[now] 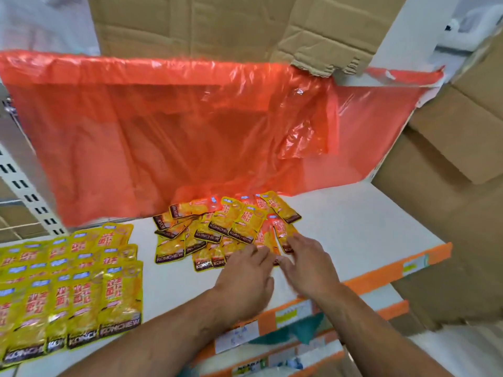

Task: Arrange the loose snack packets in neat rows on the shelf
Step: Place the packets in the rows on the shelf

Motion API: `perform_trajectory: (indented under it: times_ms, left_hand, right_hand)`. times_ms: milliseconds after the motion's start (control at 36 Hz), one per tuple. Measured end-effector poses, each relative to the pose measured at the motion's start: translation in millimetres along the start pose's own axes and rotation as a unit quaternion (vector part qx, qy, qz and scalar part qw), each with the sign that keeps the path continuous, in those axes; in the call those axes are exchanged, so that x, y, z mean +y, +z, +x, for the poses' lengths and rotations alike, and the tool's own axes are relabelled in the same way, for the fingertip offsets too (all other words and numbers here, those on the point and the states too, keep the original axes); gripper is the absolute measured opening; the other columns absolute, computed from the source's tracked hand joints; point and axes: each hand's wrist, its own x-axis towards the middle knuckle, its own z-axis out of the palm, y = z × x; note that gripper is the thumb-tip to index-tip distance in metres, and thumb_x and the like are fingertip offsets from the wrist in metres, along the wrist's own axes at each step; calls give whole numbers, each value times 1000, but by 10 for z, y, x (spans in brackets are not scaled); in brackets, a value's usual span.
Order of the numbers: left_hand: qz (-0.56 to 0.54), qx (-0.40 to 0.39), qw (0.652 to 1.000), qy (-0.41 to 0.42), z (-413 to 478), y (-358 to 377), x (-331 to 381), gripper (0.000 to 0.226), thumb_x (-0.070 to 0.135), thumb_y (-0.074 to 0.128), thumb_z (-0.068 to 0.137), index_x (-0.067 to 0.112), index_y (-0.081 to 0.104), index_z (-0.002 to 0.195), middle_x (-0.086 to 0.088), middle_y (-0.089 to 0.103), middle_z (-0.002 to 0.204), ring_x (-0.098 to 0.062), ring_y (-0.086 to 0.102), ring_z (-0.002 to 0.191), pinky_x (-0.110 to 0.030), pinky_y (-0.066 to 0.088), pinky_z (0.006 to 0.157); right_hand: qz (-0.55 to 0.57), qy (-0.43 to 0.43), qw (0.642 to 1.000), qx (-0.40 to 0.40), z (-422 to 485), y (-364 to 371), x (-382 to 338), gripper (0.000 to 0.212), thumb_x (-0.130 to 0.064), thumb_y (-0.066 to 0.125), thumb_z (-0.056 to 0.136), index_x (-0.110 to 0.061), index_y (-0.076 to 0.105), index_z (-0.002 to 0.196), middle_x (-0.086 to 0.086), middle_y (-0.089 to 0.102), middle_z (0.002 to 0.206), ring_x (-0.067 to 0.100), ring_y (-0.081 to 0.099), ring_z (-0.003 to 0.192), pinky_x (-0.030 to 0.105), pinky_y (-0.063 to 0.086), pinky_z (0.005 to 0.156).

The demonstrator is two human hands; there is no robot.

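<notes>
A loose heap of yellow snack packets (223, 227) lies jumbled in the middle of the white shelf (353, 227). To the left, more of the same packets stand in tidy overlapping rows (73, 289). My left hand (245, 278) rests flat at the heap's near edge, fingers spread over the nearest packets. My right hand (307, 265) is beside it, fingers apart, fingertips touching a packet at the heap's right side. Neither hand has closed around a packet.
A large orange plastic bag (177, 131) hangs over the back of the shelf, its lower edge touching the heap. Cardboard boxes (449, 159) stand on the right and above. The shelf's front edge carries an orange price strip (381, 276); lower shelves sit beneath.
</notes>
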Motion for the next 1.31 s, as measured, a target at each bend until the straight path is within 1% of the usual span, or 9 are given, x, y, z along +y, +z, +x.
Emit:
perform_trajectory:
  times_ms: [111,222,361,444,556,667,806,1028,1306]
  left_hand:
    - [3,1,998,-58,26,104,140,50,38,38,87,16,58,126,-4,60,126,-30,52,106,-45,49,81]
    - [-64,67,989,-116,34,149,267,30,32,45,83,23,71,95,6,70,99,-20,55,93,-37,51,77]
    - [-161,168,929,-288,-10,143,536,8,24,58,84,24,61,77,9,62,79,-16,49,84,-29,42,71]
    - [-146,196,879,-409,-17,168,632,19,37,61,82,20,57,92,2,56,92,-18,48,92,-31,41,77]
    - [-141,147,831,-517,48,99,656,50,50,55,74,15,56,109,-5,54,107,-26,47,105,-38,43,90]
    - [-74,77,853,-511,77,68,715,53,55,44,71,18,57,107,-4,53,110,-26,45,108,-40,42,89]
    - [-102,77,850,-510,93,26,695,37,50,54,75,23,54,100,2,56,106,-22,48,104,-40,43,89]
    - [-230,156,792,-544,63,-10,701,25,27,60,84,29,45,104,5,65,84,-24,63,81,-33,45,67]
    - [-288,187,753,-561,51,-58,668,31,20,56,87,28,62,116,-1,70,102,-23,66,86,-38,55,80]
  right_hand:
    - [-22,-47,998,-42,111,-2,157,59,-57,39,98,-26,36,149,-3,34,157,23,29,142,39,36,109]
    - [3,-73,997,4,137,-49,293,36,-51,43,98,-20,62,104,0,61,110,23,48,113,38,45,86]
    - [66,-54,996,23,192,-59,481,34,-49,46,98,-20,56,81,2,62,90,25,57,94,35,42,68]
    - [151,3,988,32,238,-8,560,40,-56,55,90,-17,56,100,1,58,99,24,59,95,33,45,68]
    - [133,-1,990,41,224,39,539,65,-68,59,78,-16,51,117,4,57,107,27,59,100,37,51,74]
    - [131,-37,990,34,221,49,549,73,-64,64,76,-18,48,131,4,60,113,26,59,105,39,52,82]
    - [178,-38,983,11,259,65,593,86,-54,72,75,-14,40,143,4,61,126,27,58,116,40,50,93]
    - [154,-97,983,10,248,56,652,26,-38,54,92,-20,62,109,1,69,96,28,63,90,39,50,79]
    - [222,-47,974,-2,229,-12,634,25,-31,46,96,-18,58,78,1,60,76,26,56,73,35,48,65]
